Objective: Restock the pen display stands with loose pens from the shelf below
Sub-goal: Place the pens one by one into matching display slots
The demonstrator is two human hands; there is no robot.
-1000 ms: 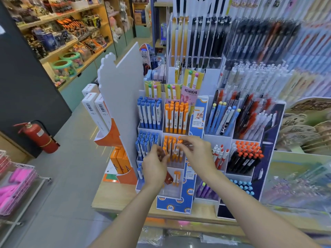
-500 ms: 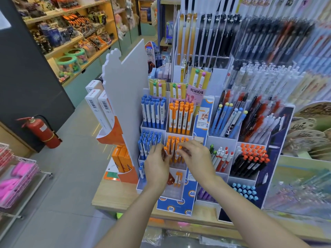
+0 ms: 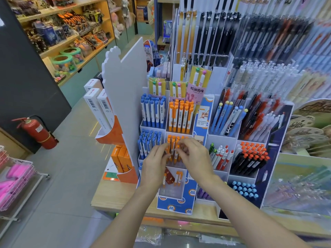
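Both hands have closed in on the orange pens (image 3: pixel 174 149). The left hand (image 3: pixel 155 165) and right hand (image 3: pixel 194 158) pinch them, fingers curled, just right of the blue pens (image 3: pixel 149 143). Seating them upright and evenly should keep the row neat.

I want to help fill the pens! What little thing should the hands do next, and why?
Probably ease the orange pens down into the middle slot, since both the left hand and right hand hold them upright at its mouth, tops bunched unevenly.
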